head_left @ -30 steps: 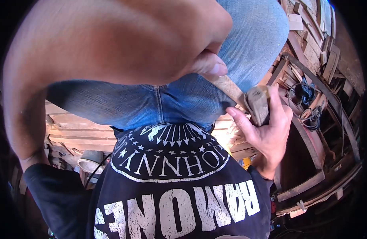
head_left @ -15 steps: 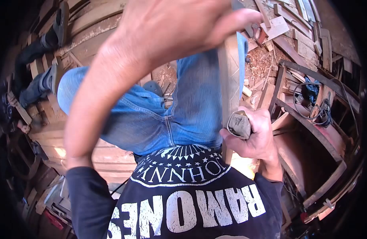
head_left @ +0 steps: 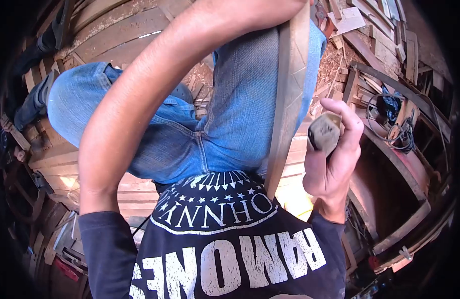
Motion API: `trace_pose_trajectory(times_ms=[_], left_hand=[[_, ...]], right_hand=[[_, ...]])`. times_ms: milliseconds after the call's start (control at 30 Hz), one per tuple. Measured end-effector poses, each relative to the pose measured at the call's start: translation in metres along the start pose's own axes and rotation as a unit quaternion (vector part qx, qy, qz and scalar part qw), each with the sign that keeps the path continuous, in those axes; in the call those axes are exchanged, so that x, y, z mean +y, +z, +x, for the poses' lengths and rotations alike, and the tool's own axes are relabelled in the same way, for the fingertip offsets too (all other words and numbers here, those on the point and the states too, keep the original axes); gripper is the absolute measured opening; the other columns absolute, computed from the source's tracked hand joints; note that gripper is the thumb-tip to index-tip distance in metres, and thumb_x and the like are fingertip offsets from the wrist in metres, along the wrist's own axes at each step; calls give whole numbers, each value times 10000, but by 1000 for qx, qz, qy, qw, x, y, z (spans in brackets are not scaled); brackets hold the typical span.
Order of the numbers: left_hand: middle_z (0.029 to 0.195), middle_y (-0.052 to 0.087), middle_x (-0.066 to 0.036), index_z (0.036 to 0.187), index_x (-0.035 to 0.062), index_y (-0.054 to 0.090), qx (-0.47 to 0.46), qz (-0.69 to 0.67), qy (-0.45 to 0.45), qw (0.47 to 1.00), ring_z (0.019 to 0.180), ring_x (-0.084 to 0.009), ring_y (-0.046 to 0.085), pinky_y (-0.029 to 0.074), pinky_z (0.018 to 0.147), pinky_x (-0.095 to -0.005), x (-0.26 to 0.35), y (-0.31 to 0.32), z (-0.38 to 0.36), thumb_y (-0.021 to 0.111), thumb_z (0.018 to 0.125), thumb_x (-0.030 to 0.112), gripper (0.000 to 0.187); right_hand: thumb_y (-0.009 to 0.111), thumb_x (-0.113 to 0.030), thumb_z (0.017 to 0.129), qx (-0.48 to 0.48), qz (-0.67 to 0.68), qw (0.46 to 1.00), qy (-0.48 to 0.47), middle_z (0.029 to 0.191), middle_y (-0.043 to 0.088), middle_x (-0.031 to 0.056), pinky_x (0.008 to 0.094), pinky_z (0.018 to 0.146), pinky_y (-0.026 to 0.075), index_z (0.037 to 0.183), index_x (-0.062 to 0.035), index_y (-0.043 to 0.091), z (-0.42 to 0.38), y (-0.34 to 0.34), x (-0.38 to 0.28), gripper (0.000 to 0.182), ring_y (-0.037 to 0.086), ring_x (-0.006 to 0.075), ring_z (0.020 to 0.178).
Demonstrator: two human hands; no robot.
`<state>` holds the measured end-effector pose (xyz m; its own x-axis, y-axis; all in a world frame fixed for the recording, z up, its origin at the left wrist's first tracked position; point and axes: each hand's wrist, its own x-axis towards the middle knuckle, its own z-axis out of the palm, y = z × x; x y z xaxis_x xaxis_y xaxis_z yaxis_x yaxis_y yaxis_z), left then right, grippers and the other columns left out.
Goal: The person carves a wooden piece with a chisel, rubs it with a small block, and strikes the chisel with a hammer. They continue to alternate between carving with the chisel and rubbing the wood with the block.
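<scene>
A long wooden slat (head_left: 289,89) with diagonal marks on its face leans upright along my right thigh, its lower end against my shirt. My left hand (head_left: 282,7) is at the top edge of the view, at the slat's upper end; its fingers are cut off, so its grip is hidden. Beside the slat, apart from it, my right hand (head_left: 334,164) is closed around a stubby wooden handle (head_left: 324,133) with a worn, faceted grey end pointing up at me. The rest of that handle's tool is hidden. One finger curls loosely beyond it.
A saw with a reddish-brown handle (head_left: 323,22) lies at the upper right near wood shavings. A curved wooden frame (head_left: 399,164) and coiled black cable (head_left: 402,137) stand at right. Boards (head_left: 125,32) cover the floor. Another person's legs (head_left: 33,104) show at far left.
My left hand has moved up and to the right, mostly out of view. My right hand has moved up and right, away from the slat, with the handle. The slat's tilt has changed.
</scene>
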<state>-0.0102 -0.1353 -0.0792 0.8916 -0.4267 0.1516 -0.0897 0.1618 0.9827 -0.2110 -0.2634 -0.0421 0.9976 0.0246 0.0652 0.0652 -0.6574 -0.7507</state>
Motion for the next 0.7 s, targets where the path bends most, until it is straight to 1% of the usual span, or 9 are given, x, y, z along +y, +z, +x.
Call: trace_pose_trajectory(times_ms=[33, 133, 167, 200, 267, 400, 467, 533, 700], left_hand=[[658, 598, -43, 755, -7, 571, -3, 41, 104, 994, 603, -124, 564, 456, 556, -319, -6, -3, 0, 503, 990, 207, 324], [658, 599, -58, 757, -13, 580, 19, 77, 84, 993, 630, -140, 573, 463, 586, -342, -4, 1, 0, 490, 973, 186, 307], [661, 611, -93, 766, -21, 591, -18, 49, 102, 993, 633, -162, 589, 467, 590, -357, 1, -7, -2, 481, 956, 186, 302], [661, 611, -93, 766, -21, 591, -16, 48, 100, 994, 633, -162, 589, 467, 590, -357, 4, -7, -5, 481, 956, 186, 302], [636, 613, -136, 723, -41, 585, 41, 77, 112, 990, 615, -194, 603, 467, 582, -376, 13, -5, -16, 477, 942, 208, 349], [602, 599, -175, 673, -60, 568, 11, 94, 96, 991, 588, -220, 606, 465, 568, -392, 26, -8, -14, 472, 937, 234, 407], [581, 586, -195, 657, -73, 568, 49, 170, -74, 981, 573, -234, 607, 472, 568, -403, 37, 3, -4, 459, 935, 226, 423], [593, 594, -209, 671, -78, 579, 53, 165, -81, 982, 587, -251, 620, 482, 584, -410, 38, 2, -4, 458, 935, 225, 420], [652, 621, -271, 715, -103, 604, 60, 174, -103, 977, 653, -336, 663, 514, 648, -441, 44, 3, -8, 452, 932, 221, 418]], right_hand=[[718, -354, 880, -4, -31, 999, 21, 957, 665, 237, 353, 649, 561, 1223, 108, 501, 0, -1, -5, 614, 711, 294, 738], [710, -284, 883, -62, -104, 993, 5, 953, 666, 236, 379, 639, 568, 1196, 129, 509, 1, -6, -11, 555, 705, 333, 715], [700, -204, 879, -65, -100, 993, -11, 950, 662, 240, 394, 605, 566, 1179, 145, 509, 1, -5, -12, 498, 694, 362, 691], [700, -204, 879, -69, -101, 992, -11, 950, 662, 240, 394, 605, 566, 1179, 145, 509, 0, -4, -13, 498, 694, 362, 691], [693, -174, 878, -87, -92, 992, 4, 947, 662, 240, 395, 573, 558, 1187, 139, 508, -1, -2, -15, 477, 689, 366, 668], [703, -166, 857, -70, -129, 989, -19, 919, 661, 215, 403, 553, 550, 1195, 122, 513, 5, 2, -12, 483, 678, 347, 625], [710, -172, 845, -65, -144, 987, -27, 904, 661, 205, 399, 542, 547, 1203, 116, 514, 6, 2, -13, 500, 674, 330, 604], [715, -175, 838, -95, -167, 981, -42, 907, 663, 201, 394, 536, 542, 1213, 112, 516, 4, 0, -19, 513, 663, 323, 580], [727, -196, 828, -44, -181, 981, -61, 862, 672, 171, 369, 536, 537, 1189, 99, 549, 4, 5, -12, 499, 667, 307, 603]])
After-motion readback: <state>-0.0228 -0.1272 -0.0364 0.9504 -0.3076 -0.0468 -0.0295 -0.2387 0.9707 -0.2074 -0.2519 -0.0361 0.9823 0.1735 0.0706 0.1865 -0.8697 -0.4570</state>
